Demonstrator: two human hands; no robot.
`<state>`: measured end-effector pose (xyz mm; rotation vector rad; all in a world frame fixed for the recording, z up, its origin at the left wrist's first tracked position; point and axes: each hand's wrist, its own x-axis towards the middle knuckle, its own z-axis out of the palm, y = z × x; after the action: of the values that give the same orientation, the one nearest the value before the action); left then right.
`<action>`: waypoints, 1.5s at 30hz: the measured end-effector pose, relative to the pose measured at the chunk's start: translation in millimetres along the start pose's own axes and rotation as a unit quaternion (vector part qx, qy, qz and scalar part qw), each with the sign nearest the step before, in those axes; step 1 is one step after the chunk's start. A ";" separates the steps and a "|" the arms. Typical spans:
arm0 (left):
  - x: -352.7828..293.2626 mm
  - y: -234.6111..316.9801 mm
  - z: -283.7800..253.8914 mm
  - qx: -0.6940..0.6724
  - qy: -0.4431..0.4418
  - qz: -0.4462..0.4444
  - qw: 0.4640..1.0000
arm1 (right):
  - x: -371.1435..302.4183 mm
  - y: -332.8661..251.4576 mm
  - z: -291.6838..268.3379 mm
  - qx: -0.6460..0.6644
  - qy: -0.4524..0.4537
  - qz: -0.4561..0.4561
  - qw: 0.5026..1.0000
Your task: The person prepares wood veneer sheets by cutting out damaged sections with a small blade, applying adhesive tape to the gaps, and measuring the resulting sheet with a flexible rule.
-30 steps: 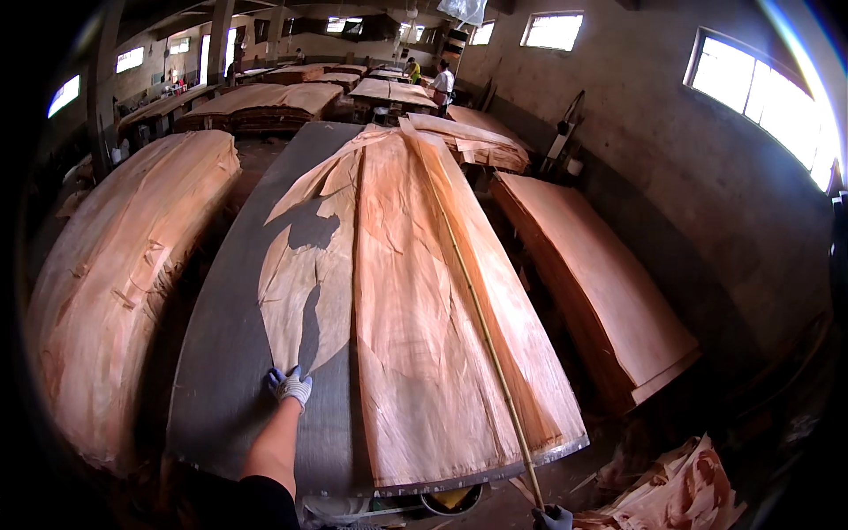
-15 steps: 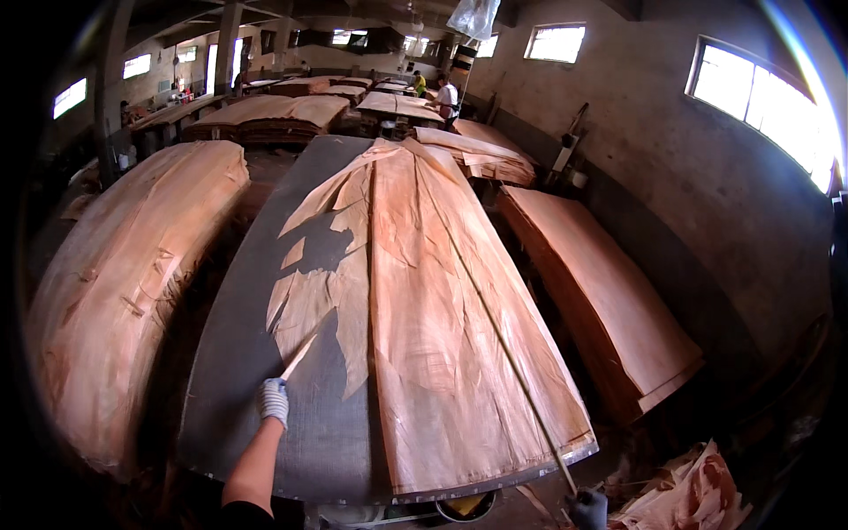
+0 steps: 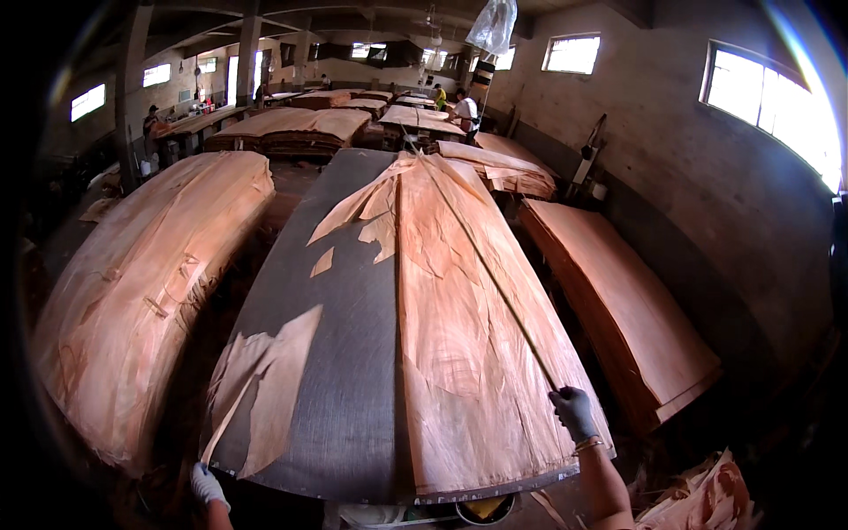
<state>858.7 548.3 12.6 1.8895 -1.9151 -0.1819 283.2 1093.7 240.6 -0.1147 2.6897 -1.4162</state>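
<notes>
A long dark table (image 3: 358, 380) stretches away in front of me, its right part covered by wrinkled reddish wood veneer (image 3: 468, 353). At the table's near left corner, my left hand (image 3: 208, 488), in a striped glove, is closed on the end of a torn piece of veneer (image 3: 281, 389) lying over the left edge. My right hand (image 3: 576, 415), in a grey glove, grips the near end of a long thin stick (image 3: 502, 296), which runs over the veneer to the table's far end. Small torn scraps (image 3: 323, 261) lie farther up the dark surface.
Tall veneer stacks stand on the left (image 3: 150, 309) and right (image 3: 632, 300) of the table. Crumpled veneer scraps (image 3: 707, 499) lie at the lower right. A bucket (image 3: 486, 510) shows under the near edge. Farther back, a person (image 3: 465, 108) stands by another table.
My left hand has drawn the torn veneer piece toward me and left, away from the main sheet. The right hand has moved up and forward with the stick, over the table's near right part.
</notes>
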 end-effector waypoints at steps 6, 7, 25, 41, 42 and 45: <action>-50.2 -85.2 -14.8 0.031 -0.042 -0.128 0.990 | -41.3 26.1 21.1 0.098 -0.006 0.035 0.995; -59.3 -93.8 -13.9 0.037 -0.021 -0.129 0.991 | -55.1 41.9 15.6 0.087 0.025 0.020 0.996; -55.1 150.4 21.4 -0.181 -0.060 0.289 0.938 | -280.8 104.4 -4.8 0.004 0.025 0.138 0.990; -126.5 163.4 28.6 -0.190 -0.219 0.392 0.873 | -244.9 31.9 100.2 0.163 -0.131 0.158 0.965; -124.6 163.0 28.4 -0.201 -0.216 0.384 0.875 | -247.0 32.2 94.1 0.156 -0.118 0.157 0.968; -123.6 165.7 28.9 -0.203 -0.218 0.376 0.877 | -251.6 62.8 74.5 0.111 -0.072 0.140 0.981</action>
<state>691.3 672.3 25.1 0.7807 -2.5061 -0.7367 540.8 1096.7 160.2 0.1660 2.3055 -1.5358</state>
